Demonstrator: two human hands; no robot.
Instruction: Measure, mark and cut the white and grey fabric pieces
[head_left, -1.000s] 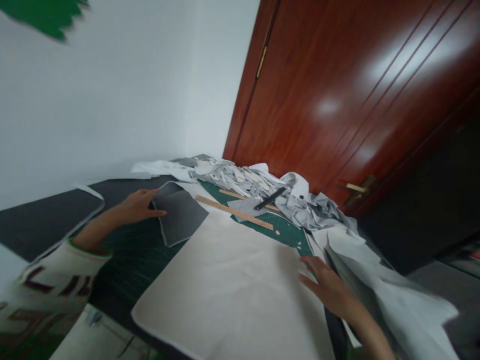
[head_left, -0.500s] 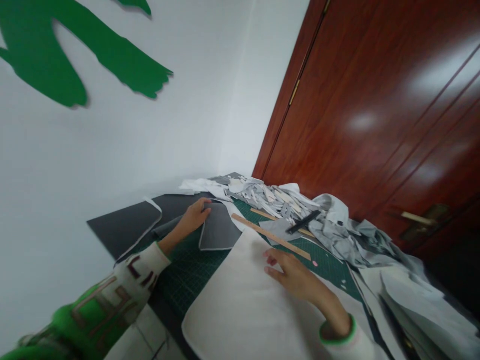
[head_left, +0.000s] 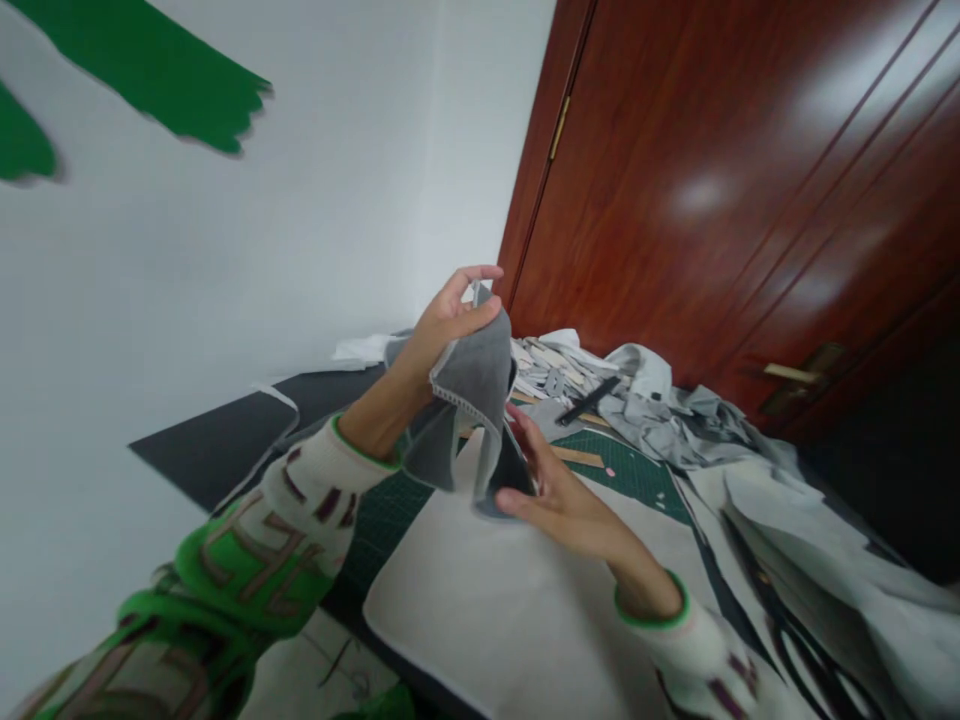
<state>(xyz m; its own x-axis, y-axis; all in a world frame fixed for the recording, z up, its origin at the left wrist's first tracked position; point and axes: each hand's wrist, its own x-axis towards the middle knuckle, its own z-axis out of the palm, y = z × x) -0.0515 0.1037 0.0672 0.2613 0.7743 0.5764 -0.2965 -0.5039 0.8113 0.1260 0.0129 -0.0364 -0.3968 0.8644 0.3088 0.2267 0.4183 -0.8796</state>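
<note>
Grey cloth [head_left: 484, 365], one, with pale stitched edges; raised in folds above the far-left part of the cream panel, upper end highest, lower corners hanging.

Cream panel [head_left: 517, 600], one, large, rounded at the near-left corner; laid flat, and the reference for all places below.

Left hand [head_left: 454, 315], above the panel's far-left edge; thumb and fingers pinching the upper end of the grey cloth, forefinger extended. Sleeve [head_left: 277, 545] white and green, with dark patterning.

Right hand [head_left: 559, 495], over the panel's far half; thumb against the cloth's lower edge, fingers partly behind it. Whether they are pressed together on the cloth cannot be told, the spot being blurred and half covered.

Cutting mat [head_left: 626, 460], green, gridded; showing beyond the panel and along its left side.

Wooden ruler [head_left: 577, 457], just beyond the panel's far edge, partly masked by the hands and cloth.

Pink piece [head_left: 610, 472], small; on the mat, near the panel's far edge.

Black bar [head_left: 589, 401], slender; farther beyond the panel, against the scraps.

Scrap heap [head_left: 645, 375], white and grey; beyond the panel, at the foot of the reddish door [head_left: 697, 220].

Dark sheet [head_left: 217, 435], left of the panel.

Scissors [head_left: 763, 578], black; right of the panel, beside loose white sheets [head_left: 832, 560].
</note>
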